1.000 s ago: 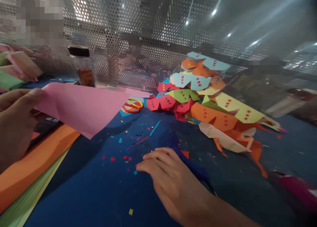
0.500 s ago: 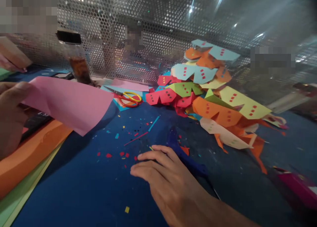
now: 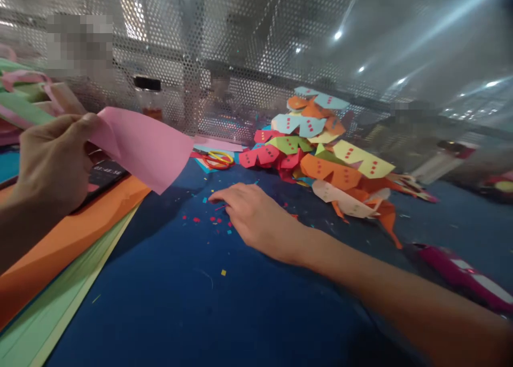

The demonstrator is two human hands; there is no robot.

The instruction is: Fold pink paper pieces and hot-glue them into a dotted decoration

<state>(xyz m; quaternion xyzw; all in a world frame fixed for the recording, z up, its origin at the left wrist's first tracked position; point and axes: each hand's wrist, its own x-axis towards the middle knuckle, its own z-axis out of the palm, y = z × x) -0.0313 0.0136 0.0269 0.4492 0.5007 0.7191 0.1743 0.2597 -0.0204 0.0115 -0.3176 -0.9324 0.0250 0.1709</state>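
A sheet of pink paper (image 3: 148, 148) hangs from my left hand (image 3: 60, 158), pinched by its left corner between thumb and fingers. My right hand (image 3: 256, 217) reaches over the blue table with its back to the camera. Its fingers are partly outstretched and bent down, and nothing shows in them. Small red and blue paper scraps (image 3: 196, 219) lie just left of these fingers. Beyond them, scissors with red and yellow handles (image 3: 218, 159) rest on coloured paper at the back.
Several folded paper figures (image 3: 331, 170) are piled at the back right. A magenta object (image 3: 460, 273) lies at the right. Orange paper (image 3: 100, 217), green sheets (image 3: 68, 297) and a phone (image 3: 106, 174) lie at the left. A jar (image 3: 148, 97) stands by the perforated metal panel (image 3: 248, 78).
My right hand has moved farther away over the table, its fingers more bent, and now covers the blue curved tool seen before. The view has shifted; my left hand still holds the pink paper.
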